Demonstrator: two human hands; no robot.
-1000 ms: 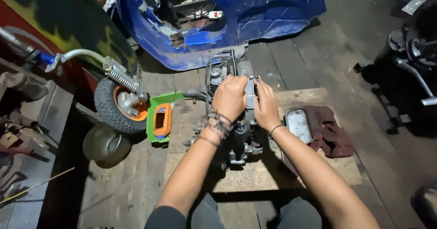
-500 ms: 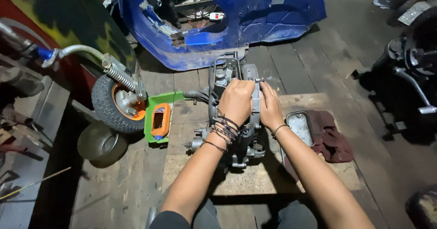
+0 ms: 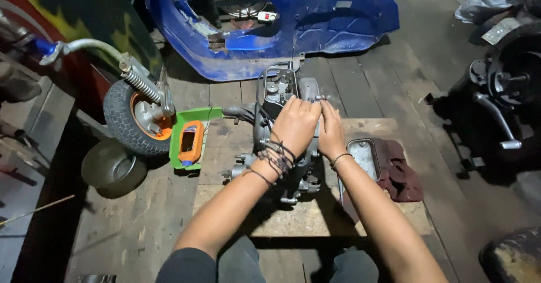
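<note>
Both hands are working on a small engine (image 3: 282,142) that is sitting on a wooden board (image 3: 293,215) on the plank floor, just in front of a blue scooter body (image 3: 315,24). The left hand (image 3: 294,126) is lying over the top of the engine, fingers together and curled down over the casing. The right hand (image 3: 331,135) is pressing against the engine's right flank, touching the left hand, fingers together and pointing toward a short stud (image 3: 320,98) that is projecting at the upper right. Whether either hand is pinching a small part cannot be told; the fingertips are hidden.

Judged step: the hands are seating or steadying a part at the upper right side of the engine, near the stud. The work appears to be mid-way, since the casing is lying open at the top and loose hardware is close by.

The next move is likely calling for a firm hold from the left hand while the right hand is applying force at the stud, keeping the engine from sliding on the board.

A metal tray (image 3: 365,158) is resting on a dark red rag (image 3: 400,173) just right of the right wrist. A green and orange tool (image 3: 190,139) is lying left of the engine, beside a small wheel (image 3: 138,119) with an orange hub
</note>
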